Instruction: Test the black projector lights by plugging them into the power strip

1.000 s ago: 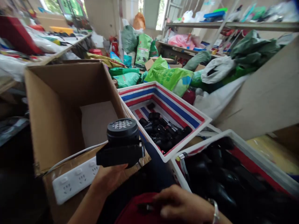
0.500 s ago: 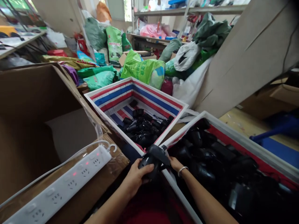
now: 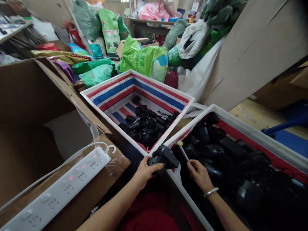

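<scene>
- Lower centre, and there was the left hand (image 3: 145, 171), its grip clenched around a black plastic unit (image 3: 163, 157), which sat right over the white rim between the two tubs!
- Lower right, the right hand (image 3: 199, 175) had its grip closed too, apparently pinching a thin stick (image 3: 183, 152) with a yellow tip (too small to tell what it was), with a metal bangle (image 3: 210, 192) on the wrist.
- Right of the frame, a white-rimmed tub (image 3: 243, 131) lined in red was heaped with black pieces (image 3: 228, 160): plenty remained there.
- Centre, a crate lined in red, white and blue stripes (image 3: 113, 96) held a much smaller pile of black pieces (image 3: 146, 126), with its striped floor showing around them.
- Left of the frame, an open cardboard carton (image 3: 29, 96) showed only a pale sheet (image 3: 67, 134) on its floor, with no black pieces visible inside.
- Lower left, a white power strip (image 3: 57, 189) lay on the carton's flap, its red lights lit.
- Top of the frame, green sacks (image 3: 144, 59) were piled behind the crate.
</scene>
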{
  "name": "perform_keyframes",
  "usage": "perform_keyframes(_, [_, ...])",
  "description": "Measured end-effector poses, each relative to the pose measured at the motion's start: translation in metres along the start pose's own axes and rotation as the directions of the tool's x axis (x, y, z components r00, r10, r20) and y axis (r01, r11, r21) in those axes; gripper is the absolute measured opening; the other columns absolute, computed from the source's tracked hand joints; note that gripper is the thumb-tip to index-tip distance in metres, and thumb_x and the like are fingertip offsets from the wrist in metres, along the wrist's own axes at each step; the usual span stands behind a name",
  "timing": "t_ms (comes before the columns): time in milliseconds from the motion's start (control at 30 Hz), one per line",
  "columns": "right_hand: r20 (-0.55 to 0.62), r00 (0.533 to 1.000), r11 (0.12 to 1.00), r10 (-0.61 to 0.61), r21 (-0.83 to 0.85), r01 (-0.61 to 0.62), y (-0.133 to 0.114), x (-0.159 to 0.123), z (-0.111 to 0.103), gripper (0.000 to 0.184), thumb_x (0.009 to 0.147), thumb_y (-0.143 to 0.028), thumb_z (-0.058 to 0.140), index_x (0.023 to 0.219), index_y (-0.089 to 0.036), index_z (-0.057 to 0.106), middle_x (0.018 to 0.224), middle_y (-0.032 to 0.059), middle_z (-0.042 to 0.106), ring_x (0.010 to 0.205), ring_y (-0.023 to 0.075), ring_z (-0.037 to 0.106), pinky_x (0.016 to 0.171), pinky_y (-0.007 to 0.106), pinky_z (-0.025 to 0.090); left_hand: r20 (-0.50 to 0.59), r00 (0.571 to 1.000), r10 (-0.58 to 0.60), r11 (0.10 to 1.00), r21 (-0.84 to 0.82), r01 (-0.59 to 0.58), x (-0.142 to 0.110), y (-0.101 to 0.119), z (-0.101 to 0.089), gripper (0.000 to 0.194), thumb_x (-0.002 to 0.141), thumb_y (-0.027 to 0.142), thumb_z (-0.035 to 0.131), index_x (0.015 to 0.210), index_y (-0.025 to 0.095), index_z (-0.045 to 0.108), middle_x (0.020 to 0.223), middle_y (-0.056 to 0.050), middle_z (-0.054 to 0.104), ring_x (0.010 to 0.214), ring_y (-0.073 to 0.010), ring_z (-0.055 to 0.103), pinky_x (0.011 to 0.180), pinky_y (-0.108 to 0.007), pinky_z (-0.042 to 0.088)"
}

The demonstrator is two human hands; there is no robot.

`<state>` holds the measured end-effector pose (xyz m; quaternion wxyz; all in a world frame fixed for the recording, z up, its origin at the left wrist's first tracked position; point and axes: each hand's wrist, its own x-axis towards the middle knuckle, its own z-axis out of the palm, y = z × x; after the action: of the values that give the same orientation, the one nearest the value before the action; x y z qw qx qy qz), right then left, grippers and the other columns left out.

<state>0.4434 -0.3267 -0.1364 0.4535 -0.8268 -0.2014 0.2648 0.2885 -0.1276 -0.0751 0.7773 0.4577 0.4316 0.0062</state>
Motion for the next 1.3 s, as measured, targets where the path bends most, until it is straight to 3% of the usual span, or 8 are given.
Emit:
perform_keyframes(233, [0.12,0.979,0.963,-0.162,-0.199,0.184,-0.075,-0.019,-0.033,0.036,0.091,-0.047,0.039,0.103,-0.019,0.057,0.066,0.0003,0.058,0.05,0.0151,0.053,0.049,0.028,0.044,-0.025,1.0,0.018,0.996,0.093,-0.016,0.01,-0.005,-0.003,0.054,0.056,0.037,0.08,0.096,0.016,0.052,0.084,-0.005,0.06,0.077,-0.0207,0.061,0.058,-0.027,0.048])
perform_keyframes(367, [0.089,0.932,0.864,-0.352,-0.352,0.36,-0.073,-0.028,-0.023,0.044,0.093,-0.038,0.037,0.132,-0.018,0.045,0.106,0.009,0.067,0.088,0.0238,0.065,0.08,0.038,0.052,-0.017,0.999,0.043,0.992,0.116,-0.041,0.013,-0.009,-0.006,0.055,0.053,0.037,0.082,0.095,0.016,0.053,0.082,-0.004,0.06,0.074,-0.0196,0.06,0.058,-0.027,0.047])
perform_keyframes(533, [0.203,0.927,0.857,-0.316,-0.358,0.371,-0.074,-0.026,-0.022,0.046,0.094,-0.033,0.037,0.136,-0.017,0.042,0.128,0.0078,0.057,0.115,0.026,0.055,0.098,0.044,0.045,-0.044,0.994,0.097,0.983,0.163,-0.089,0.014,-0.015,-0.009,0.055,0.051,0.038,0.083,0.092,0.015,0.054,0.076,-0.003,0.06,0.07,-0.0182,0.059,0.06,-0.026,0.046])
perform_keyframes(800, [-0.258,0.814,0.833,-0.52,-0.361,0.418,-0.108,-0.037,-0.041,0.046,0.088,-0.033,0.05,0.132,-0.021,0.048,0.091,0.0062,0.071,0.075,0.0219,0.068,0.073,0.036,0.056,-0.066,0.989,0.136,0.973,0.196,-0.121,0.013,-0.019,-0.012,0.055,0.05,0.041,0.083,0.091,0.015,0.056,0.077,-0.003,0.061,0.072,-0.0193,0.058,0.063,-0.027,0.044])
perform_keyframes(967, [0.109,0.954,0.855,-0.278,-0.425,0.298,-0.048,-0.027,-0.026,0.04,0.088,-0.036,0.045,0.123,-0.022,0.058,0.111,0.0065,0.067,0.097,0.0272,0.065,0.085,0.041,0.054,-0.109,0.982,0.155,0.969,0.209,-0.13,0.012,-0.017,-0.013,0.053,0.046,0.039,0.085,0.086,0.015,0.06,0.074,-0.002,0.06,0.071,-0.0197,0.055,0.064,-0.028,0.04])
perform_keyframes(1067, [0.019,0.975,0.877,-0.224,-0.433,0.21,-0.04,-0.02,-0.029,0.045,0.09,-0.039,0.04,0.127,-0.016,0.054,0.111,0.0082,0.067,0.099,0.0256,0.064,0.087,0.038,0.053,-0.112,0.982,0.151,0.977,0.166,-0.131,0.012,-0.017,-0.013,0.052,0.044,0.037,0.086,0.084,0.015,0.061,0.071,-0.001,0.06,0.069,-0.0187,0.053,0.062,-0.027,0.038])
perform_keyframes(1200, [-0.076,0.976,0.894,-0.204,-0.421,0.154,-0.055,-0.013,-0.03,0.052,0.09,-0.044,0.039,0.126,-0.01,0.054,0.071,0.0049,0.07,0.062,0.0208,0.067,0.061,0.031,0.057,-0.028,0.995,0.101,0.995,-0.018,-0.101,0.01,-0.017,-0.015,0.051,0.05,0.035,0.084,0.09,0.015,0.06,0.072,-0.002,0.062,0.068,-0.0186,0.057,0.062,-0.027,0.042])
perform_keyframes(1300, [-0.065,0.962,0.883,-0.264,-0.419,0.214,-0.057,-0.002,-0.013,0.049,0.09,-0.042,0.039,0.125,-0.01,0.055,0.083,0.0083,0.072,0.075,0.022,0.068,0.069,0.032,0.056,0.088,0.994,0.065,0.974,-0.223,-0.044,0.0,-0.016,-0.021,0.047,0.056,0.036,0.079,0.094,0.016,0.059,0.084,-0.005,0.065,0.076,-0.0208,0.062,0.066,-0.031,0.048])
